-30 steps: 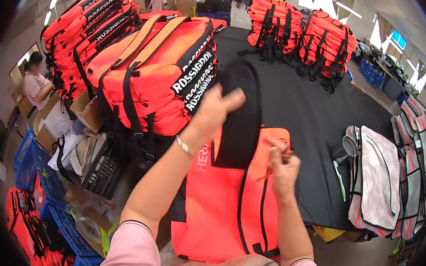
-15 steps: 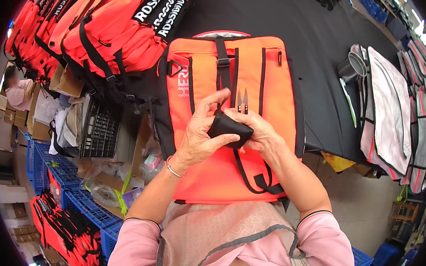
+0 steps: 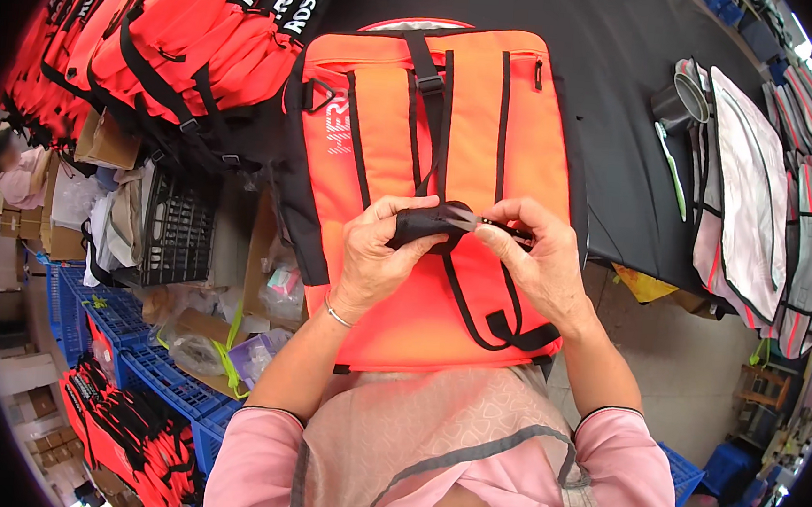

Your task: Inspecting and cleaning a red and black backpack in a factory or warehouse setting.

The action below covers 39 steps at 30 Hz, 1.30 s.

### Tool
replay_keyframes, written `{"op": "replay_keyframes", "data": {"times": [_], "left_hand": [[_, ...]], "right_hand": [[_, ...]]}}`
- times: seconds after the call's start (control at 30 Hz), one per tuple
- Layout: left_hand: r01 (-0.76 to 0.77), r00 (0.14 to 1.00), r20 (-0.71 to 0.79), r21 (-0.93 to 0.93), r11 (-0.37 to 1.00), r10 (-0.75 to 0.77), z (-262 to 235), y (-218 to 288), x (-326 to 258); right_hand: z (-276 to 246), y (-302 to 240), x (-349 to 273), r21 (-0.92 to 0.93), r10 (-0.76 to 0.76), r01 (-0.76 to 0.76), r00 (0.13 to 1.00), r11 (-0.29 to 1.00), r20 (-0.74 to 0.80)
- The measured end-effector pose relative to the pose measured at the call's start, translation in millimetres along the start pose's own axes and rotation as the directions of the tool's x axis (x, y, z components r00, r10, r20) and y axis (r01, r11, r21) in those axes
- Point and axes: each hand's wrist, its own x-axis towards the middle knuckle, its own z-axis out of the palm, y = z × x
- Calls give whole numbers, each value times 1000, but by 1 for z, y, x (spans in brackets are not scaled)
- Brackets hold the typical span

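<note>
An orange-red backpack (image 3: 379,303) with black trim and straps lies in front of me. Over its middle, my left hand (image 3: 378,247) pinches a small black fabric piece (image 3: 420,226) joined to the bag's strapping. My right hand (image 3: 542,258) grips thread snips (image 3: 506,230) with dark handles. Their pale blades (image 3: 463,218) point left and touch or overlap the black fabric's right end. A black strap (image 3: 464,300) loops below my hands, down to the bag's lower right corner.
Stacked orange-red bags (image 3: 204,51) fill the back left. A black crate (image 3: 179,228) and blue crates (image 3: 167,378) stand at left. On the black-covered table (image 3: 621,146), a grey cup (image 3: 682,101), a toothbrush (image 3: 672,173) and pale grey bag pieces (image 3: 750,183) lie at right.
The snips have swung from pointing up, behind the fabric, to pointing left against it. My right hand has shifted right, off the fabric. The left hand still holds the black piece.
</note>
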Motion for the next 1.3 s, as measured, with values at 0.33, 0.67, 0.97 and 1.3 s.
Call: {"op": "replay_keyframes", "data": {"times": [0.33, 0.67, 0.97, 1.3], "left_hand": [[-35, 999, 14, -25, 999, 35, 3, -3, 2], [84, 993, 91, -88, 993, -76, -2, -3, -3], [112, 991, 90, -129, 985, -100, -3, -7, -3], [-330, 806, 575, 243, 912, 138, -31, 29, -38]], "right_hand": [[1, 6, 8, -167, -156, 159, 987, 973, 30], [-5, 7, 12, -15, 17, -15, 996, 1000, 84], [-1, 7, 13, 6, -22, 22, 998, 1000, 55], [-32, 23, 24, 183, 82, -67, 993, 981, -80]]}}
